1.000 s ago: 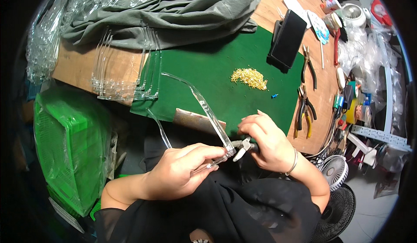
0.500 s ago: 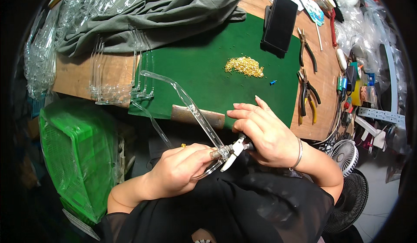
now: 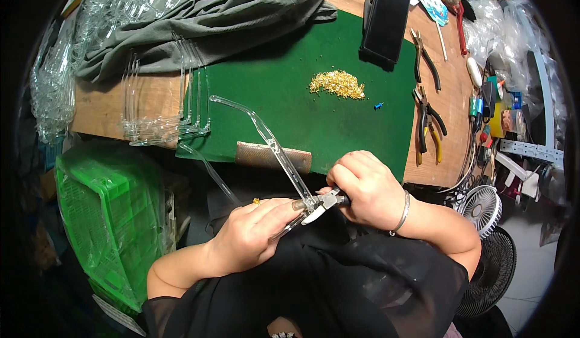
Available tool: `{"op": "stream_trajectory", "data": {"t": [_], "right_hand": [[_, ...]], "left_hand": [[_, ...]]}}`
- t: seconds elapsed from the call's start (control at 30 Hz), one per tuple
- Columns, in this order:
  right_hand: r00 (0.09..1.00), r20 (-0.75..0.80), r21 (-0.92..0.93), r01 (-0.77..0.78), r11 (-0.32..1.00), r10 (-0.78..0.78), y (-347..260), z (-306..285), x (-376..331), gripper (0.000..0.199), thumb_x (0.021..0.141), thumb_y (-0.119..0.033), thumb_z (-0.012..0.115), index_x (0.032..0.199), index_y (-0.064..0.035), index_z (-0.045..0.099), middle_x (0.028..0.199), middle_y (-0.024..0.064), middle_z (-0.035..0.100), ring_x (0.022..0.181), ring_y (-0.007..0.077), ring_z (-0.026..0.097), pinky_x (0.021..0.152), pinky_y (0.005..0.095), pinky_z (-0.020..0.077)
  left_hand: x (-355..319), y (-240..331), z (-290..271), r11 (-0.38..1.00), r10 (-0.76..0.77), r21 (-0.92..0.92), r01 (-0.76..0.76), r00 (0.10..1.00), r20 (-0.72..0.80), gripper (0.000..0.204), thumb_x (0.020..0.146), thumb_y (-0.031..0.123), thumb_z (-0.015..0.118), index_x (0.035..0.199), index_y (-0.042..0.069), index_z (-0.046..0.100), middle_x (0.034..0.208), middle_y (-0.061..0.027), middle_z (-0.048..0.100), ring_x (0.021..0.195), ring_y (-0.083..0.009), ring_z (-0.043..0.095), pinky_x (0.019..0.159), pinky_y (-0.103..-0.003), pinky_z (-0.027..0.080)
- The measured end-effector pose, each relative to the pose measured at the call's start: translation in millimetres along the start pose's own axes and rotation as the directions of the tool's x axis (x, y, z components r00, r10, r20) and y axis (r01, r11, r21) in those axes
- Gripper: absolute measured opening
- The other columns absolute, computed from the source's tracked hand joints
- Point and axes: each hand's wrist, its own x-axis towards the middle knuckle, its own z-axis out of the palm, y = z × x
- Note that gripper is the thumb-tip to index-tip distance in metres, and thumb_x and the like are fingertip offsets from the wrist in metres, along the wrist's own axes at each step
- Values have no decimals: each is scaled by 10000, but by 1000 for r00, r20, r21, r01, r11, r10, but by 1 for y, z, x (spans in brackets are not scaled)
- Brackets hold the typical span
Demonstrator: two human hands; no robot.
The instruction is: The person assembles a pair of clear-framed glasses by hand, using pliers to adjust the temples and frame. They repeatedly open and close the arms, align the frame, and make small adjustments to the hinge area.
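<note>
I am observing the clear spectacle frame (image 3: 284, 164) at the lower centre of the picture, in mid-air in front of the table edge, and I am judging its work to be under way, not complete: the hand pliers (image 3: 328, 200) are bearing on or just beside one hinge corner. The hand and tool are hiding the joint, so I am not confirming whether anything is seated there. A pile of small gold-coloured parts (image 3: 339, 84) is lying loose at upper centre, indicating stock left over; similar clear frames (image 3: 160, 129) are standing in a row at centre left, and I cannot tell whether they are finished or waiting. The held frame is appearing colourless and glossy, one temple arm slanting toward the upper left and curving at its tip, the other emerging beyond the left hand (image 3: 251, 232). That hand is pinching the frame front, fingers curled closed; the right hand (image 3: 365, 187) is wrapping its fingers around the plier handles. Farther out, the green mat (image 3: 266, 66) is carrying the pile and a blue pin (image 3: 379, 106), while a grey cloth (image 3: 205, 26) is lying at upper left and a phone (image 3: 385, 23) is leaning at upper right.
</note>
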Motion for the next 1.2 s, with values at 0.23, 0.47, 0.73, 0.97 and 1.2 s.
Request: {"op": "stream_trajectory", "data": {"t": [0.23, 0.47, 0.73, 0.97, 1.2], "right_hand": [[993, 114, 75, -30, 997, 22, 3, -26, 15, 331, 694, -40, 665, 984, -22, 506, 957, 149, 529, 907, 330, 520, 828, 374, 415], [970, -26, 235, -228, 945, 241, 28, 10, 25, 246, 701, -24, 657, 906, -20, 522, 809, 128, 522, 781, 310, 531, 697, 372, 436], [978, -31, 227, -195, 954, 207, 35, 9, 27, 233, 708, -40, 661, 889, -23, 515, 801, 130, 525, 740, 312, 533, 657, 369, 438], [930, -81, 251, -328, 911, 357, 45, -3, 16, 179, 731, -27, 654, 855, -26, 524, 740, 144, 542, 660, 313, 560, 610, 356, 461], [892, -226, -159, -430, 889, 392, 78, 23, 41, 136, 768, -71, 603, 888, -36, 550, 802, 134, 564, 785, 338, 552, 685, 425, 417]], "left_hand": [[-3, 10, -13, 670, -392, -613, 418, 901, 186, 387, 836, -60, 551, 1215, -13, 486, 979, -123, 633, 759, -148, 627, 680, -261, 515], [20, 14, -42, 151, -370, -899, 411, 867, 334, 523, 824, -89, 579, 1309, 17, 414, 1112, -191, 590, 932, -254, 639, 809, -318, 522], [11, 26, -44, 439, -377, -874, 210, 926, 33, 231, 813, -30, 646, 1017, -36, 536, 926, -108, 644, 894, -157, 632, 814, -276, 499], [17, 5, -53, 836, 21, -537, -112, 985, -173, 211, 668, 34, 769, 810, -4, 619, 737, -111, 687, 654, -204, 683, 667, -293, 544], [50, -32, -24, 965, 93, -201, -166, 940, -327, 143, 730, 65, 699, 819, -3, 609, 777, -113, 680, 716, -233, 664, 696, -333, 510]]}}
